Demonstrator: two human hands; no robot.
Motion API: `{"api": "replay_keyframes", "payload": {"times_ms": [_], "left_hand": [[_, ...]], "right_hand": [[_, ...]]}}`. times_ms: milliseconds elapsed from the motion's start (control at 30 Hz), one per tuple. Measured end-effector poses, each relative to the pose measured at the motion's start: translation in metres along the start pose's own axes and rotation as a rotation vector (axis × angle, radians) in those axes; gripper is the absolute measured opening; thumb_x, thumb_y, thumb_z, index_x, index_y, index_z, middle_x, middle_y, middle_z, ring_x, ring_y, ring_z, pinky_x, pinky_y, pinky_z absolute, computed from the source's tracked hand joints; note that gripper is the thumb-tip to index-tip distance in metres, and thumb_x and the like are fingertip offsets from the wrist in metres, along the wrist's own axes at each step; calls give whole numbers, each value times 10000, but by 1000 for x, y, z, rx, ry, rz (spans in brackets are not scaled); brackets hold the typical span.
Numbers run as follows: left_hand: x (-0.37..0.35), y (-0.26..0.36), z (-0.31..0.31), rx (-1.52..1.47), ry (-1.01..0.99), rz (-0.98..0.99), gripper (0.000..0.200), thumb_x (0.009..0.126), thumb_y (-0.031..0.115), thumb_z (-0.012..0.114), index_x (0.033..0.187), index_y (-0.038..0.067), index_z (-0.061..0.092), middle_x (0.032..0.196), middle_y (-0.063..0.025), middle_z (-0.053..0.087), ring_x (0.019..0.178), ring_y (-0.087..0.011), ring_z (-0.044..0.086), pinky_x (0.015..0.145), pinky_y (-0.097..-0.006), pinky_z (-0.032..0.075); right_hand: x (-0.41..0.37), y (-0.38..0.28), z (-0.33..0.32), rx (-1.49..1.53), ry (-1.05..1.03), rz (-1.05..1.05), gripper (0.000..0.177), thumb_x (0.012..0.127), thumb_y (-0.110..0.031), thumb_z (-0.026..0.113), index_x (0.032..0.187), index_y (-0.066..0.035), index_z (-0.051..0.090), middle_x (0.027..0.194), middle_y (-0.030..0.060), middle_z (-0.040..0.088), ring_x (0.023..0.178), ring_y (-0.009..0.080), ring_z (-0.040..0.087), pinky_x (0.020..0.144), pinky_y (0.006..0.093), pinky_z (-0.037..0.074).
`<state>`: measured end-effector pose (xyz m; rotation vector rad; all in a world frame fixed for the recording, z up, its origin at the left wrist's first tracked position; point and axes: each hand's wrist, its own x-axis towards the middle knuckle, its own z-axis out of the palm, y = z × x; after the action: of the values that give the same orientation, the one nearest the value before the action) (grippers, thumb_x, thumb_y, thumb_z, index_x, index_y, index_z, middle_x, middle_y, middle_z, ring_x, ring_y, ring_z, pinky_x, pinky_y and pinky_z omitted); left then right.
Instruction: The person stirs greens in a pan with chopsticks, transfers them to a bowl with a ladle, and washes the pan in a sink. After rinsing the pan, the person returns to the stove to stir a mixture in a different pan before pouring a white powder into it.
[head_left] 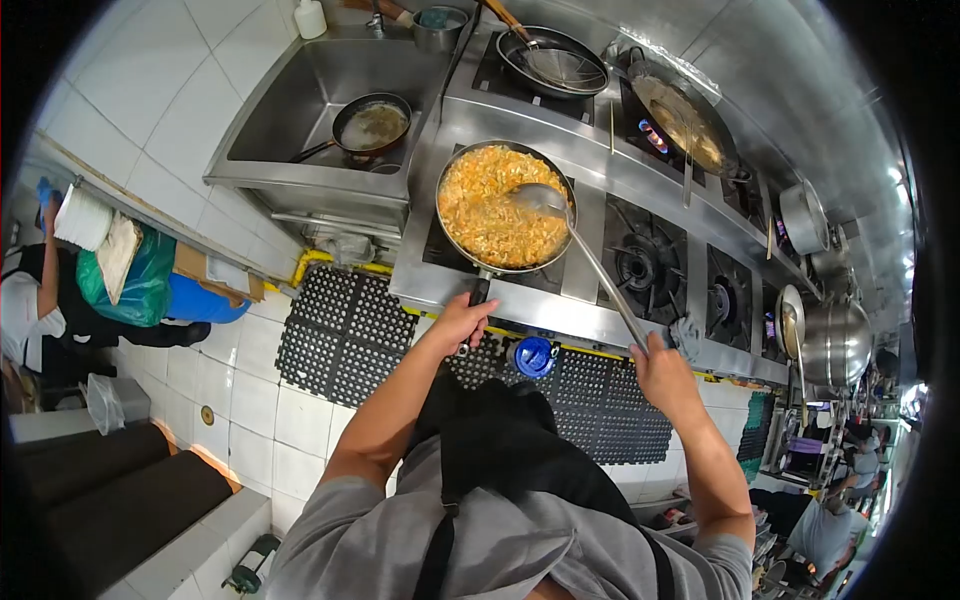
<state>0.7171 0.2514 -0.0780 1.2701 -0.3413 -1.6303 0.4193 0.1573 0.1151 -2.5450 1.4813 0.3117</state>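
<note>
A wide frying pan [443, 232] sits on the front-left burner of the stove, filled with an orange-yellow chopped food mixture [490, 205]. My left hand [462, 324] is wrapped round the pan's dark handle, which points toward me. In my right hand [664, 378] is the end of a long-handled metal ladle [618, 287]. Its bowl rests in the food on the pan's right side, with the back of the bowl facing up.
Behind stand a pan with a strainer [552, 68] and a large wok of liquid [690, 125] above a flame. A sink [290, 110] holds another frying pan [373, 125]. A blue-lidded container [535, 357] is below the stove's front edge. People are at far left and right.
</note>
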Motion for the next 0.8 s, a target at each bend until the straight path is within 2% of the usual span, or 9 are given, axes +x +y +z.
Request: {"api": "replay_keyframes", "payload": {"times_ms": [100,267,400,467,533,600,633,733,800], "left_hand": [[-3,0,3,7,-1,20,273,914,282,645,886,107,436,601,-2,457,400,-115,419,363,-287,343],[-2,5,4,28,-6,5,269,927,259,625,860,109,412,582,-2,446,402,-116,419,358,-292,337],[-1,3,4,51,0,22,269,926,252,625,855,105,411,582,-3,445,405,-119,419,359,-295,341],[2,1,2,52,1,20,269,924,252,628,858,102,414,586,-5,446,405,-120,418,360,-296,343],[2,3,2,55,-1,21,270,922,252,630,860,99,417,591,-6,447,405,-121,418,361,-296,344],[0,6,4,77,3,11,275,916,254,637,862,90,423,601,-13,450,407,-123,421,362,-300,347],[7,1,0,74,-4,10,278,912,256,642,864,87,427,606,-15,450,411,-124,424,363,-302,347],[-2,6,0,86,-13,16,275,912,248,642,863,86,425,604,-12,447,417,-120,428,363,-296,345],[0,5,-3,77,-4,6,274,911,246,643,866,87,424,604,-12,449,414,-118,426,364,-292,345]], "right_hand": [[34,8,67,33,13,-31,313,947,-273,524,990,36,501,715,303,623,710,494,624,658,566,501],[31,-6,23,217,30,-95,295,924,-255,556,971,33,508,751,315,625,727,520,602,684,572,498],[50,-13,13,117,164,9,291,917,-252,564,958,32,519,778,314,628,734,526,595,674,574,496],[83,-11,39,106,203,-2,304,922,-265,562,956,33,508,783,330,624,697,491,628,601,564,507],[109,-17,61,525,-119,103,305,942,-287,551,856,-3,478,654,215,610,520,344,622,440,482,485],[110,-24,65,1115,-570,283,336,957,-310,542,772,-50,436,537,54,469,408,175,486,337,362,399],[100,-30,51,1305,-682,286,339,963,-298,540,739,-83,404,518,-19,351,380,105,368,320,312,344],[79,-21,43,1146,-530,242,332,954,-280,549,733,-83,398,504,-15,339,360,105,322,309,302,300],[62,-24,22,1053,-481,240,309,958,-256,547,759,-47,437,491,-1,382,350,118,370,306,317,323]]}}
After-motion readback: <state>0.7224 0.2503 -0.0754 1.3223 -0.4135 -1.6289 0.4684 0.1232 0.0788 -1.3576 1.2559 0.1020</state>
